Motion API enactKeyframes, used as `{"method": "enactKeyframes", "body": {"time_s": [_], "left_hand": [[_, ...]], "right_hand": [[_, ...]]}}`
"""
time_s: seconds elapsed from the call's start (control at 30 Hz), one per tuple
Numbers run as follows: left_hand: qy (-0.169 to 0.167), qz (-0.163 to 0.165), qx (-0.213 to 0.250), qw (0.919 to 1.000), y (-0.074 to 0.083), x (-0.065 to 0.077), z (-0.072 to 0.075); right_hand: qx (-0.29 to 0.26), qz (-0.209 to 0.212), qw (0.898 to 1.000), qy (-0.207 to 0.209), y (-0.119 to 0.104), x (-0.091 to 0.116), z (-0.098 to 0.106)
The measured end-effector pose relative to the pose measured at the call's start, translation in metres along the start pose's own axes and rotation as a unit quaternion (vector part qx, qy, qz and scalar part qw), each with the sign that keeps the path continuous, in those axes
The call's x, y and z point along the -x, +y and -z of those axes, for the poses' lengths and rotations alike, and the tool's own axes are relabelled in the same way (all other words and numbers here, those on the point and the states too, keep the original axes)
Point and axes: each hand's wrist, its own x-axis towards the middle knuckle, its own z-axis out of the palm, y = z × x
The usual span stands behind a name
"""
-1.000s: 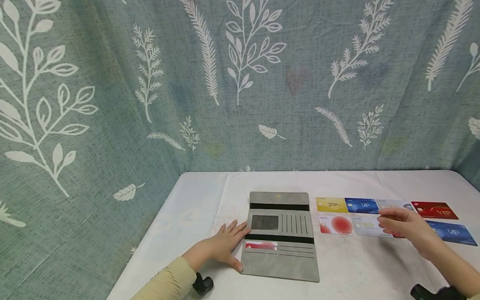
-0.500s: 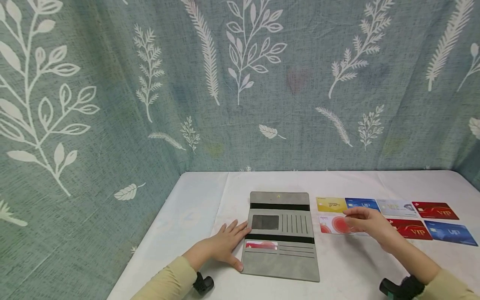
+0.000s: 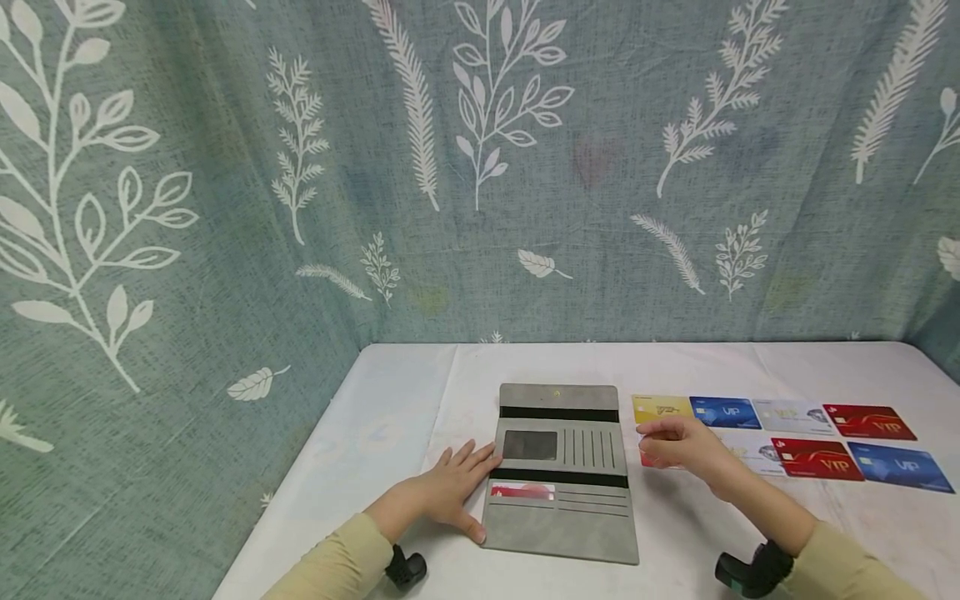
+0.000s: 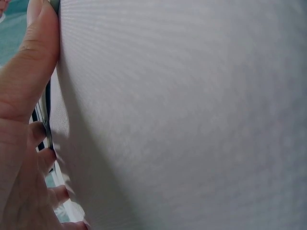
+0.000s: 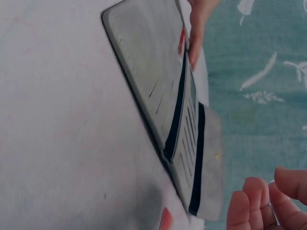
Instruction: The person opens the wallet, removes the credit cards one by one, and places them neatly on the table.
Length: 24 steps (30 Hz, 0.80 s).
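An unfolded grey wallet (image 3: 558, 533) lies flat on the table, a red-and-white card (image 3: 522, 492) tucked in a slot of its near panel. My left hand (image 3: 450, 490) rests with spread fingers at the wallet's left edge; the left wrist view shows its thumb (image 4: 41, 52) along that edge. Above the left end of the card rows, my right hand (image 3: 686, 450) has loosely bent fingers. The right wrist view shows nothing between them. Beneath it, a white card with red circles (image 3: 649, 460) is mostly hidden, and a silver VIP card (image 3: 753, 454) is partly covered.
Other cards lie flat in two rows right of the wallet: yellow (image 3: 656, 406), blue (image 3: 725, 412), silver (image 3: 793, 416) and red (image 3: 870, 422) at the back, red (image 3: 817, 459) and blue (image 3: 903, 467) nearer. A patterned curtain (image 3: 480, 250) hangs behind the white tabletop (image 3: 405, 417).
My right hand has swept left above the near row of cards, from the silver and red cards to the card with red circles. The left hand and the wallet stay put.
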Motion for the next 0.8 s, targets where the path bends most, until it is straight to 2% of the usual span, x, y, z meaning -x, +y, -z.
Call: {"method": "enactKeyframes", "body": {"time_s": [0.43, 0.8], "left_hand": [[0.0, 0.003, -0.001, 1.0, -0.001, 0.0, -0.001], [-0.001, 0.006, 0.01, 0.9999, 0.0, 0.0, 0.0]], "right_hand": [[0.018, -0.006, 1.0, -0.013, -0.01, -0.008, -0.032], [0.027, 0.005, 0.999, -0.046, -0.008, -0.017, -0.058]]}}
